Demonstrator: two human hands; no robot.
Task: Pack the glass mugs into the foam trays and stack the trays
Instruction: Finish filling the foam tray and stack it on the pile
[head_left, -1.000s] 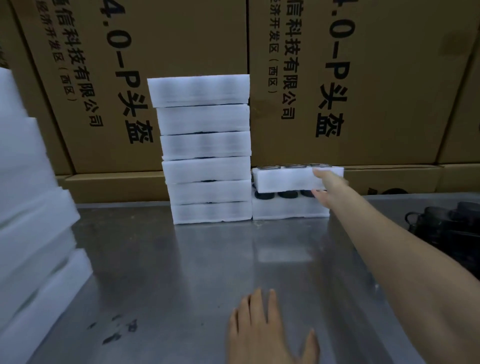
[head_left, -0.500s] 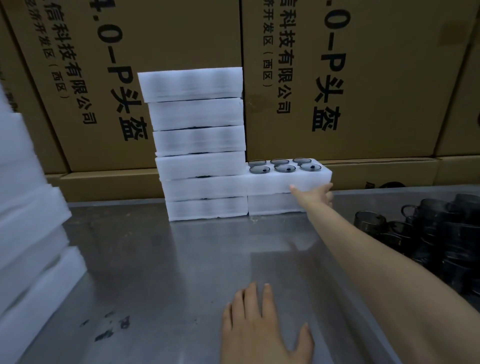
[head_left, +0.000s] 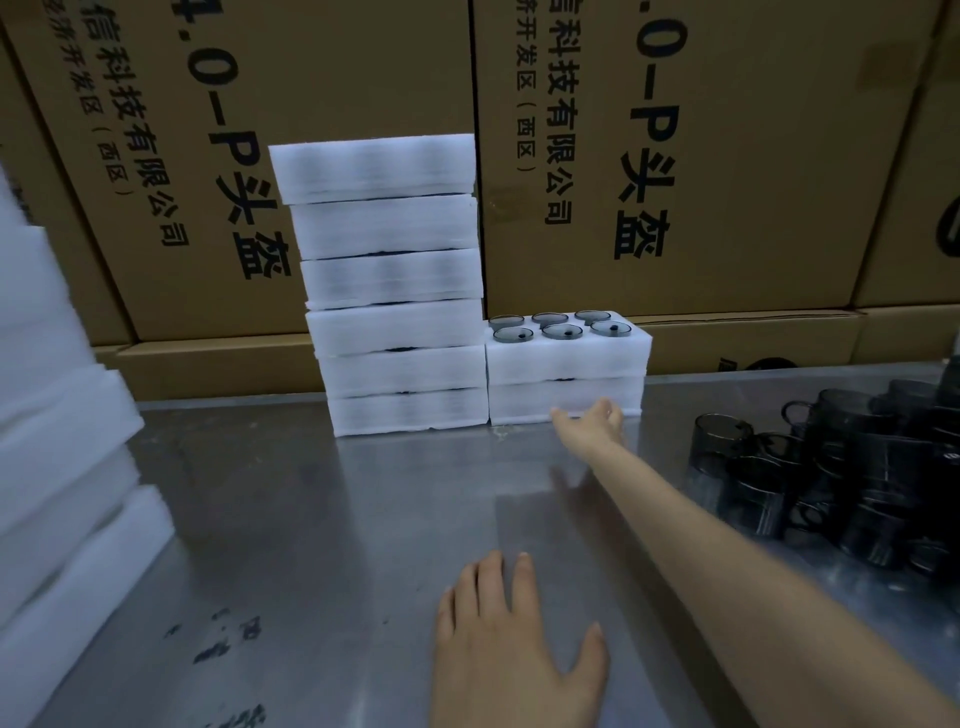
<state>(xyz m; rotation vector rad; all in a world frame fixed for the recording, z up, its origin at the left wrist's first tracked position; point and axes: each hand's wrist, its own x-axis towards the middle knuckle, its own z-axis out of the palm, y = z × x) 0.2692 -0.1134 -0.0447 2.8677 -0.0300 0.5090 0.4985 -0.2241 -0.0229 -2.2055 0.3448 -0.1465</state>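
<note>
Glass mugs (head_left: 562, 330) in foam tray (head_left: 569, 358), newly seated atop lower tray (head_left: 561, 400); right hand (head_left: 592, 423) withdrawn, fingers loose, empty; left hand (head_left: 511, 649) flat on table (head_left: 311, 519).

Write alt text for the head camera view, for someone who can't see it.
A person's right hand reaches to a two-high stack of foam trays, the top one holding six glass mugs. A six-tray stack stands beside it; the left hand rests flat on the metal table.
</note>
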